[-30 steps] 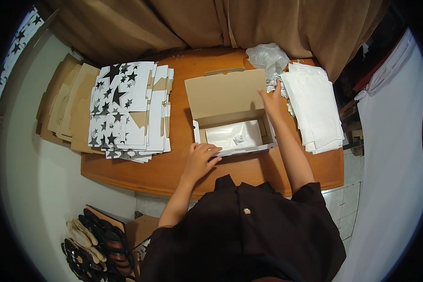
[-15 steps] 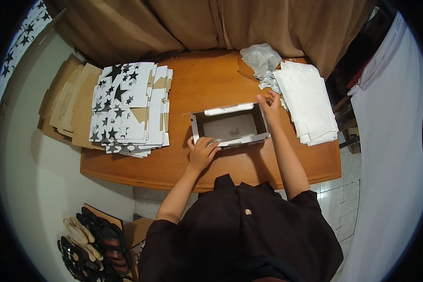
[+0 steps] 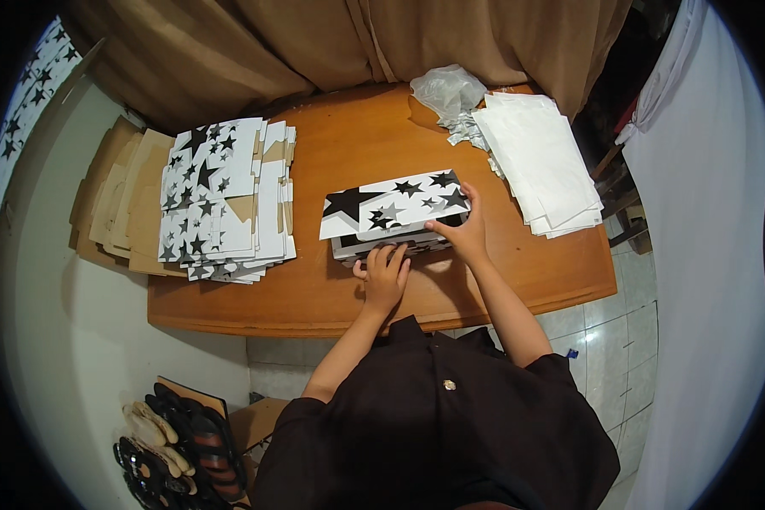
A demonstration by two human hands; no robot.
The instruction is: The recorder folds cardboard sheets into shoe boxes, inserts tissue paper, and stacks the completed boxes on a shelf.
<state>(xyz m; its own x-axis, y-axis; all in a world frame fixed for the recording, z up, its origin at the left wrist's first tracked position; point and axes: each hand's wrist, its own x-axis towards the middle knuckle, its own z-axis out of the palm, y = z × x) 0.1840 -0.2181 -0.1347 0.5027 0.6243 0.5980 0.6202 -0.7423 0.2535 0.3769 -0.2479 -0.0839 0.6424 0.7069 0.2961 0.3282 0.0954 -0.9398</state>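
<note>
A white cardboard box (image 3: 346, 247) printed with black and grey stars sits on the wooden table in front of me. Its hinged lid (image 3: 382, 206) is tilted down over the opening, with a narrow dark gap along the front. My right hand (image 3: 467, 229) grips the lid's right end, thumb at the front edge and fingers round the far corner. At the front wall, my left hand (image 3: 387, 279) has its fingers bent against the box near the gap, steadying it. The inside of the box is mostly hidden under the lid.
Flat star-printed cardboard blanks (image 3: 221, 187) are stacked at the left of the table (image 3: 340, 127), beside brown cardboard sheets (image 3: 149, 191). White paper sheets (image 3: 540, 166) and a clear plastic bag (image 3: 449, 89) lie at the right. Several sandals (image 3: 204, 442) stand at the lower left.
The lid has swung forward and down over the box, which was open before. My right hand moved from the far right corner onto the lid; my left hand stayed at the front wall.
</note>
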